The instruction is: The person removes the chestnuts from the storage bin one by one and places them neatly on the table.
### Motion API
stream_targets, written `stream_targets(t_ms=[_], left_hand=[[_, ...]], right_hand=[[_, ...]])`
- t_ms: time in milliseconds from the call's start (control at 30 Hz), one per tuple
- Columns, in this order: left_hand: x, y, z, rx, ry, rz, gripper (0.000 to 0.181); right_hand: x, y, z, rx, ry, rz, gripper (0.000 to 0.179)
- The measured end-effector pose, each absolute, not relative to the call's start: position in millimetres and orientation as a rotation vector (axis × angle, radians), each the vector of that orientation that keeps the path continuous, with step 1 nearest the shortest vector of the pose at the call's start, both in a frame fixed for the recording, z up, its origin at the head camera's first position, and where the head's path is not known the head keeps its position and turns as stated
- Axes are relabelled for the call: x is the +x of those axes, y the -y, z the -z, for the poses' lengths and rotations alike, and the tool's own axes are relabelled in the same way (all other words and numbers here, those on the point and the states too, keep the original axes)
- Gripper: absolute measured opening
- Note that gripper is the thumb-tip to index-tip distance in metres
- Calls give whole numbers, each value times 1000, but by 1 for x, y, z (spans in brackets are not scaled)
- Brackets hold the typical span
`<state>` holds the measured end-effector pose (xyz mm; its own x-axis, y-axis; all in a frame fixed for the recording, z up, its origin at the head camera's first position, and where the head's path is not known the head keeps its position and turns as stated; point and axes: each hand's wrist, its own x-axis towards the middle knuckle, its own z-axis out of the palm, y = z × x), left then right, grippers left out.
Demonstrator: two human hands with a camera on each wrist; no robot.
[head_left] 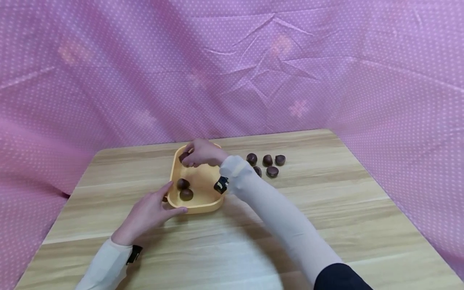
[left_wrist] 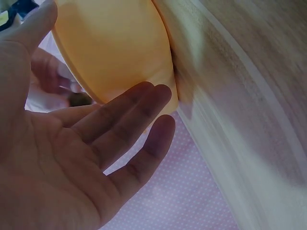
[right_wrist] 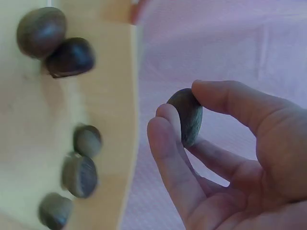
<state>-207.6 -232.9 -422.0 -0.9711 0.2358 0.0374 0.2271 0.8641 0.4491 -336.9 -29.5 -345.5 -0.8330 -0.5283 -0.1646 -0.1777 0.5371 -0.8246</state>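
Observation:
My left hand rests at the near left corner of a yellow tray, thumb and index finger spread along its rim. In the left wrist view its other fingers extend loosely beside the tray's outer wall. Over the tray's far left part, my right hand pinches a brown chestnut between thumb and fingertips. Two chestnuts lie together near the tray's left side. The right wrist view also shows three blurred chestnuts inside the tray, which the right hand seems to cover in the head view.
Several more chestnuts lie on the wooden table to the right of the tray, one partly behind the right sleeve. A pink dotted cloth hangs around the table's back and sides.

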Motion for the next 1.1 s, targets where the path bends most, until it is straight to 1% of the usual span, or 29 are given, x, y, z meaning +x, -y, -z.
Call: stream_targets(t_ms=[100, 167, 367, 500, 767, 933, 1100], left_hand=[[-206, 232, 422, 370, -3016, -719, 116], [-205, 232, 421, 365, -3012, -717, 116], [-203, 229, 420, 354, -3015, -718, 115], [-202, 228, 420, 349, -3016, -721, 116], [-199, 226, 420, 333, -3015, -715, 117], [-198, 224, 421, 333, -3018, -718, 117], [-196, 222, 421, 309, -3003, -717, 120]], right_hand=[[-334, 13, 338, -553, -2402, 1218, 48], [-332, 0, 334, -540, -2402, 1237, 50], [-327, -41, 331, -564, -2460, 1289, 44], [-320, -72, 333, -536, -2482, 1342, 47], [-312, -141, 348, -437, -2552, 1384, 53], [-308, -185, 360, -366, -2560, 1433, 52], [-305, -222, 374, -302, -2582, 1434, 55]])
